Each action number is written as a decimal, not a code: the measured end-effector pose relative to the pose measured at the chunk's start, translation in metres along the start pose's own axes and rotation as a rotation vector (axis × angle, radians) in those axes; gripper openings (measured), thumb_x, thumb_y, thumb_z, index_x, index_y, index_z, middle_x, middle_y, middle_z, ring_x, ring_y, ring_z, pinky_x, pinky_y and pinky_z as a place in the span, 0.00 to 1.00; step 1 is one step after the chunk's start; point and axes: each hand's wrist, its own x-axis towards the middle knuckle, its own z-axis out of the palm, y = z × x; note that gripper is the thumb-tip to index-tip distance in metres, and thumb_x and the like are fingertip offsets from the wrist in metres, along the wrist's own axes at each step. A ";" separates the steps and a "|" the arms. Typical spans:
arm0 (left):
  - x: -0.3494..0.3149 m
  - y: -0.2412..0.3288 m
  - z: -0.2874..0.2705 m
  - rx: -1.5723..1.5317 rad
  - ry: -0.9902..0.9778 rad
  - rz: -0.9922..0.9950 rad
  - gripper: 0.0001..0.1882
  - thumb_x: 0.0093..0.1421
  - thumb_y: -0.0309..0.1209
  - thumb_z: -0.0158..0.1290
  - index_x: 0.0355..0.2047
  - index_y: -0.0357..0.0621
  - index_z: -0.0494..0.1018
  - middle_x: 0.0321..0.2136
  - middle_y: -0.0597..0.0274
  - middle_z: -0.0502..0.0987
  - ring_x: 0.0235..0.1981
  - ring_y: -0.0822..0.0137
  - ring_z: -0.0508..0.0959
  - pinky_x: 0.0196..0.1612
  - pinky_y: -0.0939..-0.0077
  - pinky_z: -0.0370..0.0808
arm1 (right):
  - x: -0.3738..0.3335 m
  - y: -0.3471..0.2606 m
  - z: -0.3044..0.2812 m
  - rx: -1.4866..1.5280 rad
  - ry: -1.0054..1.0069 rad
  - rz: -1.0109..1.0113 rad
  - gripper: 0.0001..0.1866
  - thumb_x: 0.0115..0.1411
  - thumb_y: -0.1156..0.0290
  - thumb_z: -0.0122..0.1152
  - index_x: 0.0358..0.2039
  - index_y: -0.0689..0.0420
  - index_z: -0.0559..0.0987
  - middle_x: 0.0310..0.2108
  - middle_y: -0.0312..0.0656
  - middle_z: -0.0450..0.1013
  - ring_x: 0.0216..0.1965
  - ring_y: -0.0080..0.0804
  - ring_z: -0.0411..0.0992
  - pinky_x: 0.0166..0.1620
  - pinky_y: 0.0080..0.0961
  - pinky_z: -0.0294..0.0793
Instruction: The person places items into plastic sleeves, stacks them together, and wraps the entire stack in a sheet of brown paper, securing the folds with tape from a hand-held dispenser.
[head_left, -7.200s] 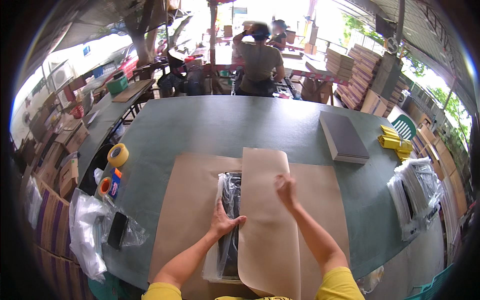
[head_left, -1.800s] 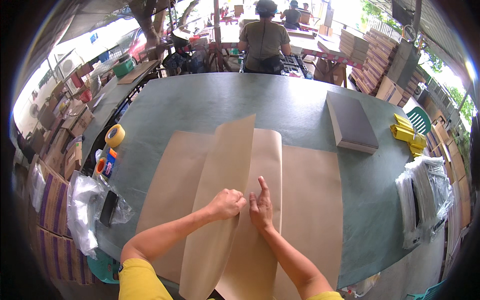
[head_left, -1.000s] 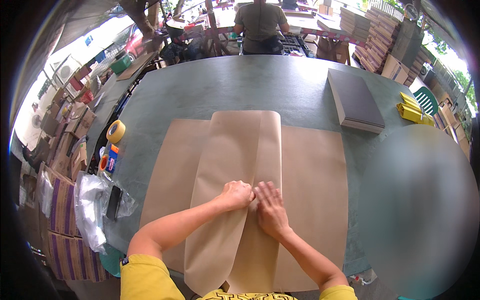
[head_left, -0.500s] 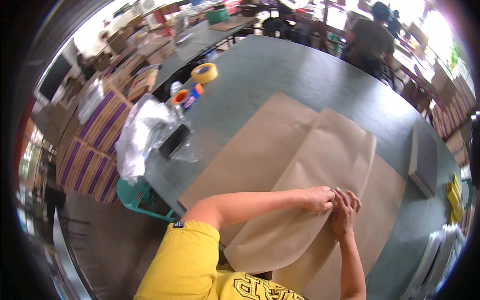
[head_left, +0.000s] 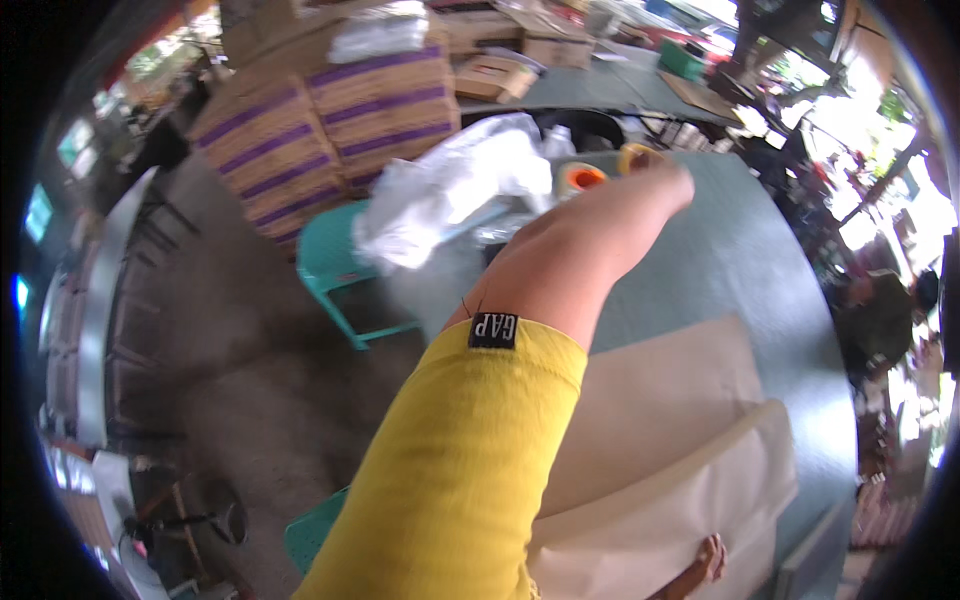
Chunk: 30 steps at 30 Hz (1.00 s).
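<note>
My left arm stretches across to the far side of the table (head_left: pixel 720 260). There my left hand (head_left: pixel 657 166) is bent at the wrist over a yellow tape roll (head_left: pixel 629 157); its fingers are blurred and partly hidden, so a grip on the roll cannot be made out. A second tape roll with an orange core (head_left: pixel 582 178) stands just left of it. Large brown paper (head_left: pixel 650 390) covers the near part of the table, with a folded-over layer (head_left: pixel 640 530) on top. My right hand (head_left: pixel 710 560) rests on that layer, fingers extended along it.
A white plastic bag (head_left: pixel 450 195) hangs at the table's left edge, beside a teal stool (head_left: pixel 335 250). Cartons with purple stripes (head_left: pixel 385 110) are stacked behind. A flat grey slab (head_left: pixel 815 550) lies at the lower right. Another table (head_left: pixel 590 85) stands beyond.
My left hand has left the paper fold and reached out to the yellow tape roll. The view has swung left. My right hand stays on the folded paper.
</note>
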 end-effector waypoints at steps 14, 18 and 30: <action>0.004 -0.084 0.098 -0.233 0.215 -0.306 0.34 0.49 0.43 0.56 0.54 0.46 0.57 0.46 0.50 0.70 0.49 0.51 0.70 0.51 0.61 0.67 | 0.037 -0.048 -0.017 -0.024 -0.163 0.014 0.18 0.45 0.79 0.49 0.39 0.51 0.75 0.47 0.36 0.70 0.53 0.44 0.62 0.55 0.40 0.52; 0.005 -0.068 0.111 -0.084 0.142 -0.451 0.40 0.48 0.40 0.58 0.58 0.52 0.48 0.48 0.45 0.68 0.49 0.51 0.69 0.51 0.59 0.65 | 0.027 -0.046 -0.017 -0.008 -0.157 0.020 0.19 0.45 0.79 0.50 0.39 0.50 0.75 0.48 0.32 0.70 0.53 0.39 0.62 0.56 0.38 0.52; -0.058 0.052 0.047 -0.631 0.058 0.365 0.23 0.46 0.30 0.46 0.46 0.52 0.71 0.34 0.49 0.76 0.39 0.53 0.76 0.42 0.63 0.71 | 0.023 -0.040 -0.020 0.154 -0.171 0.086 0.15 0.53 0.68 0.47 0.42 0.48 0.74 0.50 0.32 0.68 0.55 0.39 0.59 0.57 0.36 0.50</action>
